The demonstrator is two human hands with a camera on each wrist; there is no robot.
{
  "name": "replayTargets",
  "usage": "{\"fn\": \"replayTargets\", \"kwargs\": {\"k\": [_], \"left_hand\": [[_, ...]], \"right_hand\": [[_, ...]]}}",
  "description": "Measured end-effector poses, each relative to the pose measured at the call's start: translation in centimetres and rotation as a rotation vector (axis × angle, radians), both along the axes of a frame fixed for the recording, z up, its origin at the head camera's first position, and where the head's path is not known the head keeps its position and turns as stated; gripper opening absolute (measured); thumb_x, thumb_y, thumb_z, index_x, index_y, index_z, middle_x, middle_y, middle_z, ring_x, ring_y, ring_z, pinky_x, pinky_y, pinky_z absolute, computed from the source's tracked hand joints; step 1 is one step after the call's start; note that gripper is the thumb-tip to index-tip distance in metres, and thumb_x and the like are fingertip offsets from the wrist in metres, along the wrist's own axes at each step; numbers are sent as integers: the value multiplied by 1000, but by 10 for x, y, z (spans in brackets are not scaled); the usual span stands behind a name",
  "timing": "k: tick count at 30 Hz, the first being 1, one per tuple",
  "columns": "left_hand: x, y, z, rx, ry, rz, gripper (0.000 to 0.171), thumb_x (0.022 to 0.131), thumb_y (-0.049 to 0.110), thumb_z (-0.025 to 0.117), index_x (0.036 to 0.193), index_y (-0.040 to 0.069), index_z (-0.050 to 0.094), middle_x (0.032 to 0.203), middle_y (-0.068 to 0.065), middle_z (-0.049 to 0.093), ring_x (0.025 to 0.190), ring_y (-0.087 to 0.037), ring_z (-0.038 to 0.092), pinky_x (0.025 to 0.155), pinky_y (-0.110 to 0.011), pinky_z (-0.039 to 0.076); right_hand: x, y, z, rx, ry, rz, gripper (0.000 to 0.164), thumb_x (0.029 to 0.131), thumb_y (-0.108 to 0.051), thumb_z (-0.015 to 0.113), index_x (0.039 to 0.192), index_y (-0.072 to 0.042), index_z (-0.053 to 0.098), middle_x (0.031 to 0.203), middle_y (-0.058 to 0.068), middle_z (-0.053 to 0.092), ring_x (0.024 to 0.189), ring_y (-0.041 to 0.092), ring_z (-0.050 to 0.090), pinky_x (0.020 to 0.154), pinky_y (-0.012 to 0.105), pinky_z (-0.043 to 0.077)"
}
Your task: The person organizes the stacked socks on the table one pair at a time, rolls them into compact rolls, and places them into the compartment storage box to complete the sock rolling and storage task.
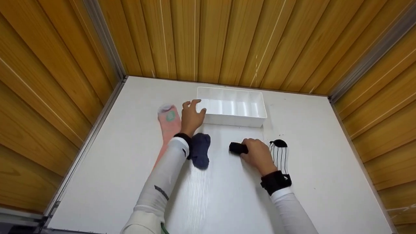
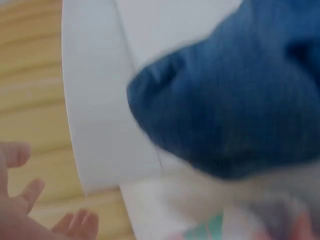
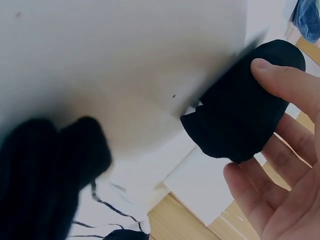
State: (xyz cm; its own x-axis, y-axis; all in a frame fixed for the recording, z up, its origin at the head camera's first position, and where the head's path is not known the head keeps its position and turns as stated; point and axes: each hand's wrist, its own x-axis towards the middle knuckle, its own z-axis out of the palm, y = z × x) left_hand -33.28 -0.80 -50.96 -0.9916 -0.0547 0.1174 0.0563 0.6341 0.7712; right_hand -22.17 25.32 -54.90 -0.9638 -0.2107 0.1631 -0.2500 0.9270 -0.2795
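My right hand (image 1: pixel 257 154) pinches a black folded sock (image 1: pixel 238 148) over the table; in the right wrist view the thumb lies on top of the sock (image 3: pixel 245 105) and the fingers are under it. My left hand (image 1: pixel 192 117) is at the left front corner of a white box (image 1: pixel 235 121), fingers spread and nothing between them. A navy sock (image 1: pixel 201 151) lies beside the left wrist and looms large in the left wrist view. Under the left forearm, partly hidden, is a pink sock (image 1: pixel 169 125) with a green patch.
A white sock with black stripes (image 1: pixel 279 156) lies right of my right hand, partly covered by the wrist. The white table (image 1: pixel 227 201) is bounded by wood-patterned panels (image 1: pixel 211 42) at the back and both sides. The box has ribbed inner walls and an open top.
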Motion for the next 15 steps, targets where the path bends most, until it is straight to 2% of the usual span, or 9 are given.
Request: {"fn": "replayTargets", "kwargs": {"k": [3,5,8,11,15], "left_hand": [[-5,-16,-4,-30,-50,-70,34,102,23,58,134,14,65,152,-19,47,134,-36,54,109,-48,45],[-7,-22,-10,-69,-44,-104,29,103,19,56,127,12,70,144,-15,58,129,-32,59,106,-46,48],[-10,-25,-19,-114,0,-117,22,103,17,58,116,11,74,122,-10,72,114,-28,68,97,-44,53],[-14,-24,-25,-183,48,-117,18,102,16,60,109,10,75,107,-10,75,100,-28,71,87,-44,55],[-15,-20,-27,-264,73,-127,17,101,12,58,105,8,75,102,-11,74,97,-28,71,83,-45,56]], "right_hand": [[1,0,-1,-8,-7,-5,25,72,-11,84,93,-9,72,88,7,73,83,30,69,75,47,55],[1,0,-2,-12,-14,-8,25,73,-12,84,95,-10,72,90,7,74,85,30,70,76,47,55],[0,0,-1,-15,-10,-15,27,73,-13,85,97,-10,72,92,7,75,88,31,70,78,47,55],[-2,1,0,-17,-20,-19,27,74,-15,84,98,-9,71,92,7,74,87,31,69,77,47,54],[-9,3,5,-31,-41,-55,28,75,-20,83,96,-8,68,88,8,72,80,29,67,73,46,53]]}}
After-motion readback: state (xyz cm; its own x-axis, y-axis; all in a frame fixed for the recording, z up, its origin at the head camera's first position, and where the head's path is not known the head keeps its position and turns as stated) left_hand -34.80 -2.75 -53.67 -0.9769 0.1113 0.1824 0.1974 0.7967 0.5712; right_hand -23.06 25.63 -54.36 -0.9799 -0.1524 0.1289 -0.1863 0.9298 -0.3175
